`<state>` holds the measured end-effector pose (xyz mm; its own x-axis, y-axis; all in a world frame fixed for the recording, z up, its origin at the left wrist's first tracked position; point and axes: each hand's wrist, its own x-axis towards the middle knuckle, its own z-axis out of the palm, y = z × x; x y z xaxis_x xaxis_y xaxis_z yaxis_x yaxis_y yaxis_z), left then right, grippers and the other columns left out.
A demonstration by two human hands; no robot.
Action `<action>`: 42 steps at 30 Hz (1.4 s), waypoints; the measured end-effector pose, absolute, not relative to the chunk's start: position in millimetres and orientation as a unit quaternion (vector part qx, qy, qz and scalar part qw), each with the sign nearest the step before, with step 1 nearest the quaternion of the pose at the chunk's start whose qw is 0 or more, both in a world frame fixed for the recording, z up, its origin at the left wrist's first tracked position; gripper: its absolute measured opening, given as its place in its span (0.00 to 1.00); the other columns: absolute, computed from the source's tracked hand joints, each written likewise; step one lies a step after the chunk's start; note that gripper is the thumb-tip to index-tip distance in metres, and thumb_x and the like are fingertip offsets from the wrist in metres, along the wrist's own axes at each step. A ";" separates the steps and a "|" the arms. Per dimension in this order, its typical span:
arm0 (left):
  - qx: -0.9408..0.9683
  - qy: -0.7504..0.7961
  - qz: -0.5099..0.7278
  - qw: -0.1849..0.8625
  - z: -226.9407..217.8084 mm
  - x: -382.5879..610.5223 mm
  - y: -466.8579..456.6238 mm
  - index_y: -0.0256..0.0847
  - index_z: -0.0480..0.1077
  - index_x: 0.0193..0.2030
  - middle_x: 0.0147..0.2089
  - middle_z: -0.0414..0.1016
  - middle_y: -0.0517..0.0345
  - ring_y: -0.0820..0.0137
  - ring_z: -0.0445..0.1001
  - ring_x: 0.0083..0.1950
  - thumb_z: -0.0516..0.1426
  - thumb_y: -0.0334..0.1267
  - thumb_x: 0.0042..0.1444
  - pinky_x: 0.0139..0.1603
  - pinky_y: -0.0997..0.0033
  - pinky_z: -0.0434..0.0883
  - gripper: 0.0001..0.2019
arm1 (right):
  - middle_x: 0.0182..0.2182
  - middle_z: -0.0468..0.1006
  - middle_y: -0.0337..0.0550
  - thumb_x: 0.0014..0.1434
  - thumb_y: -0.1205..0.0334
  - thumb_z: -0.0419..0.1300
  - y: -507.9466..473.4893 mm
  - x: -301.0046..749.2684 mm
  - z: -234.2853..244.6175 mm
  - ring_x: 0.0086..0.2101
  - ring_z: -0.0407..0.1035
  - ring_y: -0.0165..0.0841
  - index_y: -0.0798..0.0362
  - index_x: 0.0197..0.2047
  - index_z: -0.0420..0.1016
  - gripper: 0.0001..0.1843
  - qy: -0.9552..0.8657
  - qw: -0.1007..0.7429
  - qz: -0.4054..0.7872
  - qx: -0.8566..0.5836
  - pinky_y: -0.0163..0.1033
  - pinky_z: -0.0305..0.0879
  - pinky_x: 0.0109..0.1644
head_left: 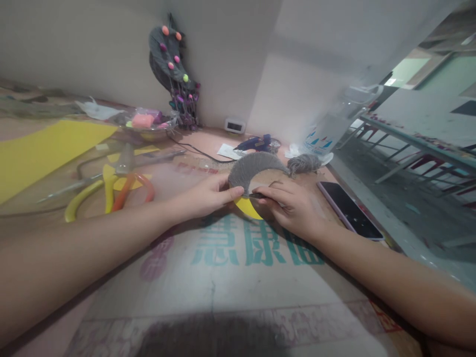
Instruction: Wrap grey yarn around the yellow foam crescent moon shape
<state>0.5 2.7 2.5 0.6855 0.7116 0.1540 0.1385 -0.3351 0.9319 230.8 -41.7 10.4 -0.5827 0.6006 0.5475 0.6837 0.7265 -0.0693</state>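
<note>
A yellow crescent (250, 208), wrapped over most of its curve in grey yarn (256, 166), is held up above the table. My left hand (211, 196) grips its left side, thumb on the front and fingers behind. At the crescent's inner edge, where grey meets bare yellow, my right hand (290, 208) pinches a short dark piece that looks like the grey yarn. A loose bundle of grey yarn (305, 163) lies just behind my right hand.
Orange-and-yellow-handled pliers (111, 193) and a yellow sheet (48, 153) lie left. Behind are a blue glue gun (256, 143), a small digital display (235, 125) and a decorated grey crescent (159, 59) against the wall. A phone (349, 210) and plastic cup (323, 129) stand right.
</note>
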 end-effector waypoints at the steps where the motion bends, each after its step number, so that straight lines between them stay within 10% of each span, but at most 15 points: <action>1: 0.766 0.277 0.285 0.505 2.7 0.5 2.6 0.37 0.69 0.40 0.29 0.68 0.61 0.75 0.63 0.27 0.54 0.48 0.61 0.27 0.76 0.63 0.14 | 0.34 0.81 0.47 0.68 0.59 0.53 -41.6 230.7 10.2 0.33 0.71 0.34 0.54 0.47 0.78 0.14 -0.887 0.278 -0.079 -0.359 0.39 0.64 0.36; 42: 0.769 0.279 0.283 0.501 1.7 0.8 4.5 0.36 0.69 0.41 0.34 0.71 0.59 0.74 0.66 0.31 0.54 0.49 0.61 0.31 0.75 0.65 0.16 | 0.34 0.80 0.45 0.67 0.61 0.55 -39.7 228.0 10.2 0.35 0.71 0.35 0.55 0.48 0.77 0.12 -0.897 0.270 -0.080 -0.342 0.39 0.65 0.39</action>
<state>0.8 4.5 1.7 0.6843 0.7127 0.1543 0.1458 -0.3411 0.9287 228.0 -39.7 10.2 -0.6205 0.5695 0.5391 0.6555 0.7540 -0.0421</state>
